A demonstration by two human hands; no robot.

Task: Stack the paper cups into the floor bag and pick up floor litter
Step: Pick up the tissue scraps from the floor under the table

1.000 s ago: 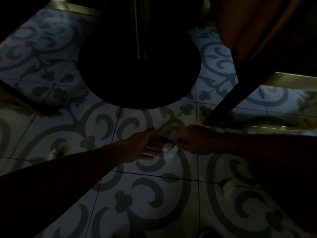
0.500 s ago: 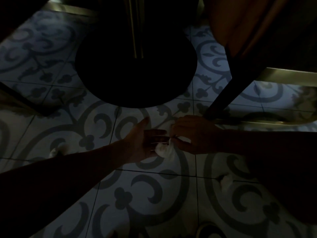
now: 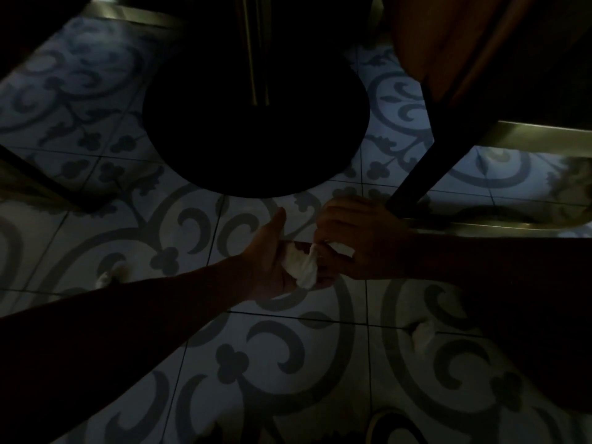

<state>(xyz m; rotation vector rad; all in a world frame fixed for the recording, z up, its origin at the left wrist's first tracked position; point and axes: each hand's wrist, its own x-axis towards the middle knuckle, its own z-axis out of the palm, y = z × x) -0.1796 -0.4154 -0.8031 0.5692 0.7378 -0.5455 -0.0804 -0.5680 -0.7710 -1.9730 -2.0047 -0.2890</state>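
The scene is dark. A crumpled white tissue (image 3: 301, 262) lies in the upturned palm of my left hand (image 3: 272, 257), whose fingers are spread. My right hand (image 3: 355, 241) meets it from the right and pinches the tissue's right end between thumb and fingers. Two more scraps of white litter lie on the patterned tile floor: one (image 3: 107, 277) to the left beside my left forearm, another (image 3: 423, 334) to the lower right under my right arm. No paper cups or bag show.
A round black table base (image 3: 256, 129) with a metal post stands just beyond my hands. A dark chair leg (image 3: 413, 177) slants down at the right beside a brass rail (image 3: 512, 227). Another dark leg (image 3: 41, 184) crosses the left edge.
My left palm has turned up and opened under the tissue. My right hand has pressed the tissue into it, and both hands drifted slightly up toward the table base.
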